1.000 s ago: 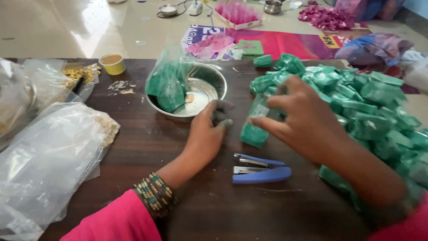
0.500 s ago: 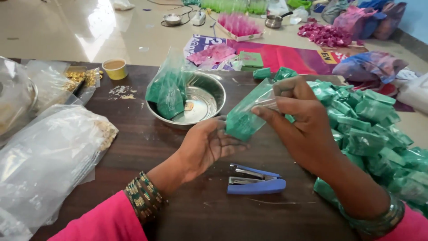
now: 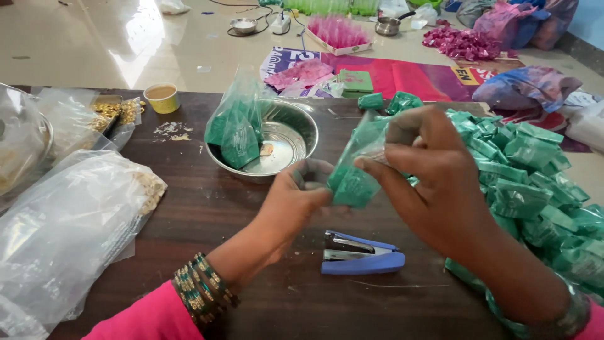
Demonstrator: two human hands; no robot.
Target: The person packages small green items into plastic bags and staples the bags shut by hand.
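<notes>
Both hands hold one small clear packet of green powder [image 3: 353, 179] above the dark wooden table [image 3: 207, 226]. My left hand [image 3: 296, 204] pinches its lower left corner. My right hand [image 3: 434, 179] grips its upper part from the right. A blue stapler [image 3: 360, 254] lies on the table just below the packet, between my wrists. A heap of several filled green packets [image 3: 528, 182] lies under and to the right of my right arm.
A steel bowl [image 3: 296, 135] behind my left hand holds two green packets [image 3: 236, 129]. Large clear plastic bags [image 3: 63, 226] lie at the left with golden bits, and a small yellow cup [image 3: 162, 97] stands behind them. Pink packets, cloths and pots sit on the floor beyond.
The green packet came off the table and now sits raised between both hands. My left hand closed on its lower corner; my right hand shifted up along it.
</notes>
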